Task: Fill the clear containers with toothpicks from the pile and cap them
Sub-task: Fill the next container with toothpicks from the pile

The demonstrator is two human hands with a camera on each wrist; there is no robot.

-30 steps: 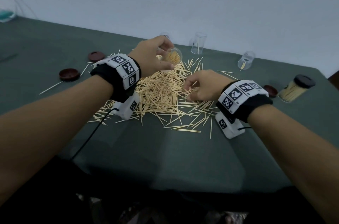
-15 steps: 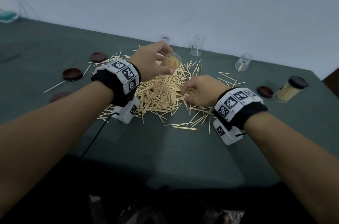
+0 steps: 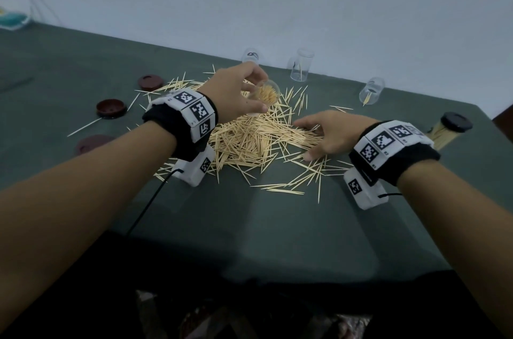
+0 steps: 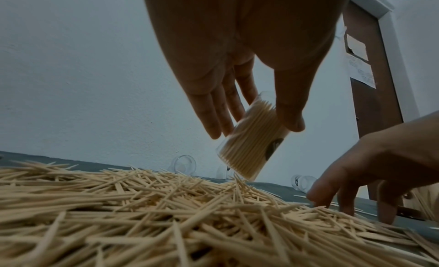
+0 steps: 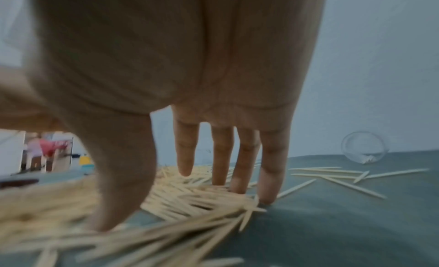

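Observation:
A big pile of toothpicks (image 3: 249,141) lies on the green table (image 3: 277,227). My left hand (image 3: 256,93) grips a clear container (image 3: 270,94) packed with toothpicks. It holds the container tilted just above the far side of the pile. In the left wrist view the container (image 4: 251,149) sits between thumb and fingers, its base near the pile (image 4: 166,205). My right hand (image 3: 313,139) is spread open, with its fingertips (image 5: 268,196) and thumb pressing on the pile's right edge (image 5: 190,197). It holds nothing.
Two empty clear containers (image 3: 301,64) (image 3: 251,54) stand by the back wall and another lies on its side (image 3: 372,90). A filled, capped container (image 3: 447,130) lies at the far right. Three dark red caps (image 3: 111,108) (image 3: 151,82) (image 3: 93,143) sit at left. Stray toothpicks are scattered around.
My right hand has uncurled from pinching toothpicks and now spreads flat on the pile's right edge. The left hand still holds the filled container in about the same place.

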